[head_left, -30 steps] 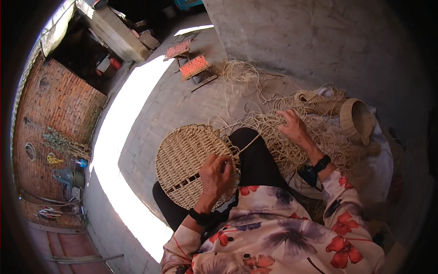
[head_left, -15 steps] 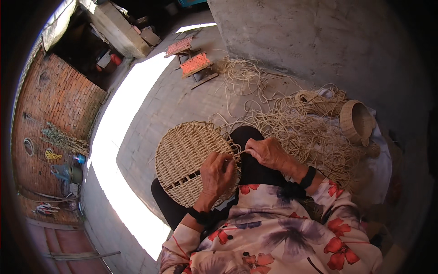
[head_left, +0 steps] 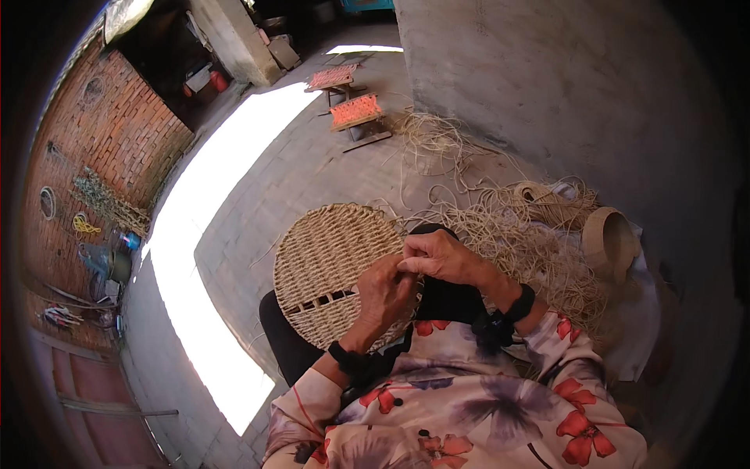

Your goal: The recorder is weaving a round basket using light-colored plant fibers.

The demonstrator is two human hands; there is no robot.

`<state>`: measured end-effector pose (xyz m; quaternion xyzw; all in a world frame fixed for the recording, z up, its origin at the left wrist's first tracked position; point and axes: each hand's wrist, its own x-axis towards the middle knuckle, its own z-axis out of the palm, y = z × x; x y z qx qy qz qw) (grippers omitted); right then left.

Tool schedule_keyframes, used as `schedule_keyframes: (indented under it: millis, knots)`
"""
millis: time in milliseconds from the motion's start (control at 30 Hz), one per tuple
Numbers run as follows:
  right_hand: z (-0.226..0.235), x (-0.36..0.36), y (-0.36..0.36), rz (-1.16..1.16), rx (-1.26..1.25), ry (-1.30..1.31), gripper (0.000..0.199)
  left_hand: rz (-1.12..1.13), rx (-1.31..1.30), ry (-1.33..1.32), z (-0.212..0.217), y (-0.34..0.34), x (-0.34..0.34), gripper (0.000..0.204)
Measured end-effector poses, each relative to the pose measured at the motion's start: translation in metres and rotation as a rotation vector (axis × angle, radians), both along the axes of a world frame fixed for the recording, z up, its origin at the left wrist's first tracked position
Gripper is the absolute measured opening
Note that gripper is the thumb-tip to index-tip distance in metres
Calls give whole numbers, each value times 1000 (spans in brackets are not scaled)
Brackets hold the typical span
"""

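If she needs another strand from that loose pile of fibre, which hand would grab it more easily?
Probably the right hand. The loose fibre pile lies on her right side, just beyond that hand. The left hand rests on the round woven mat, apparently steadying its edge, on the side away from the pile.

So the right hand (head_left: 439, 256) was way out in the loose straw pile (head_left: 539, 250) a second ago, then came back across the lap and met the left hand (head_left: 384, 293) at the mat's (head_left: 328, 258) right edge, fingertips touching. Left hand barely shifted.
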<state>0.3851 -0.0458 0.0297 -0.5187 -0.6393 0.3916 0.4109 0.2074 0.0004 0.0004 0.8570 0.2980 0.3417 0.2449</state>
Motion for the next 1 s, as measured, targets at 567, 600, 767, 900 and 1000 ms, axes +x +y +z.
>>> schedule_keyframes:
  millis: [567,600,767,900,1000]
  knots:
    - [1,-46,-13,-114,49,435,15,100,-186,-205,57,11,-36,9]
    - [-1,-44,-18,-162,64,377,13,112,-297,-216,51,12,-36,10]
    - [-11,-34,-34,-294,98,120,8,49,-388,-111,13,14,-37,17]
    - [-7,-30,-35,-293,245,-282,8,-22,-238,-109,8,5,-29,15]
    - [-7,-35,-33,-301,318,-407,9,-73,82,-55,1,7,-28,10]
